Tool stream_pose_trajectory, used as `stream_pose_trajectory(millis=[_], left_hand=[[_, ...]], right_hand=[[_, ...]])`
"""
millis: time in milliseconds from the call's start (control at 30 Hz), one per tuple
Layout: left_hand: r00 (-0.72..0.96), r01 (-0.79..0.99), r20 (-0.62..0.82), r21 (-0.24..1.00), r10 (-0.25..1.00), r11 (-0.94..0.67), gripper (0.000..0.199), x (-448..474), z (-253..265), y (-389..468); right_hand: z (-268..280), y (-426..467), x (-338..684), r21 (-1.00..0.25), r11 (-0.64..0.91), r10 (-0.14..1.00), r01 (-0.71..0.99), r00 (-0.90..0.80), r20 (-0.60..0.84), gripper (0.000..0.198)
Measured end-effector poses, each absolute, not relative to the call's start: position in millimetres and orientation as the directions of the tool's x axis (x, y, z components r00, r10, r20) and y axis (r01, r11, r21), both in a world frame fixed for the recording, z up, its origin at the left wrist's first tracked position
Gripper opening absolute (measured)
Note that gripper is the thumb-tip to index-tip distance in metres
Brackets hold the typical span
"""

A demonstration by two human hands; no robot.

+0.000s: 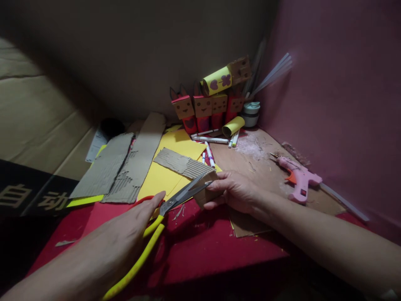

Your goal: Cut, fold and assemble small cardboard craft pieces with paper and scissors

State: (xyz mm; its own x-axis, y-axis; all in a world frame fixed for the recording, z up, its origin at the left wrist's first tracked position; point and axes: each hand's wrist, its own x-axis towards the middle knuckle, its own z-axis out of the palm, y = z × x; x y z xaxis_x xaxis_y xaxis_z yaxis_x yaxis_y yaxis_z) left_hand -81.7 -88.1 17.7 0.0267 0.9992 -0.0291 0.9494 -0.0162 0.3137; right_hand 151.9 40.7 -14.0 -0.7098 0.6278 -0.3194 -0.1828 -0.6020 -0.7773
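Observation:
My left hand (pixel 133 225) grips a pair of scissors (pixel 152 238) with yellow handles and some red on one loop. The scissor blades are parted around a small piece of brown cardboard (pixel 203 198). That piece is pinched between the thumb and fingers of my right hand (pixel 234 190), over the red tabletop. Just behind the blades a strip of corrugated cardboard (pixel 171 161) reaches across sheets of yellow paper (pixel 153 179); whether it joins the held piece, I cannot tell.
Larger cardboard pieces (pixel 142 154) lie at left beside a big carton (pixel 40 125). Cardboard-faced tube figures (pixel 203 108) stand at the back near markers (pixel 209 139) and a lidded cup (pixel 251 113). A pink glue gun (pixel 300 179) lies at right by the wall.

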Motion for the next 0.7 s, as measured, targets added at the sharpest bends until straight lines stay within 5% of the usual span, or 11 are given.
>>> stream_pose_trajectory(millis=[100, 333, 700], left_hand=[[0.019, 0.956, -0.168, 0.291, 0.986, 0.031, 0.062, -76, 27, -85], [-0.087, 0.951, -0.176, 0.279, 0.981, 0.134, 0.058, -66, 35, -84], [0.114, 0.991, -0.107, 0.088, 0.988, -0.105, 0.066, -77, 23, -87]], right_hand=[[-14, 40, 152, -0.778, -0.600, 0.634, -0.187, -0.705, -0.319, 0.036], [-15, 40, 152, -0.773, -0.603, 0.616, -0.197, -0.730, -0.295, 0.034], [-11, 39, 151, -0.740, -0.636, 0.615, -0.217, -0.722, -0.317, 0.025]])
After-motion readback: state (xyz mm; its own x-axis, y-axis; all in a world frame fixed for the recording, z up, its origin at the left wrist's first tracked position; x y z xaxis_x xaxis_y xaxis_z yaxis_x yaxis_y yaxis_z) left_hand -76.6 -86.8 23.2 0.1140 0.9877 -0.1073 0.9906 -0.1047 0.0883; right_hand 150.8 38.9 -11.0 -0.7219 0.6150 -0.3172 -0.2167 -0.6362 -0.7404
